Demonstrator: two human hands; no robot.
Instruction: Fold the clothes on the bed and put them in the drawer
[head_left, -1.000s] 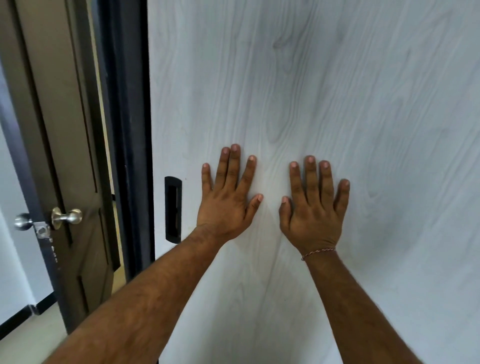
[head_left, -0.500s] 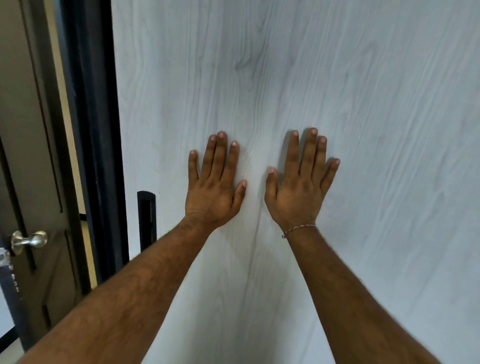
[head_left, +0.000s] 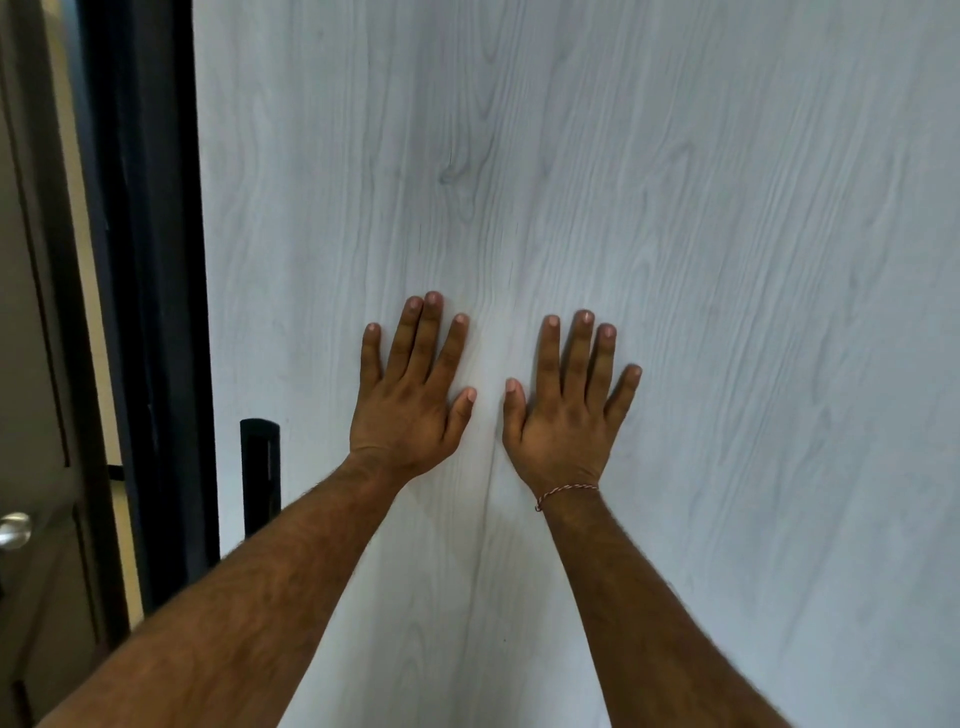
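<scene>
A pale grey wood-grain sliding panel (head_left: 597, 182) fills most of the view. My left hand (head_left: 408, 395) and my right hand (head_left: 563, 410) lie flat against it side by side, fingers straight and spread, holding nothing. A thin red and white thread circles my right wrist. A black recessed handle (head_left: 261, 475) is set near the panel's left edge, left of my left hand. No clothes, bed or drawer show in the frame.
A dark frame post (head_left: 150, 291) runs down just left of the panel. Further left stands a brown room door (head_left: 31, 364) with a round metal knob (head_left: 14, 530) at the frame's edge.
The panel's left edge and black handle have shifted left toward the dark frame, and the brown door has slid almost out of view. Both hands stay flat on the panel.
</scene>
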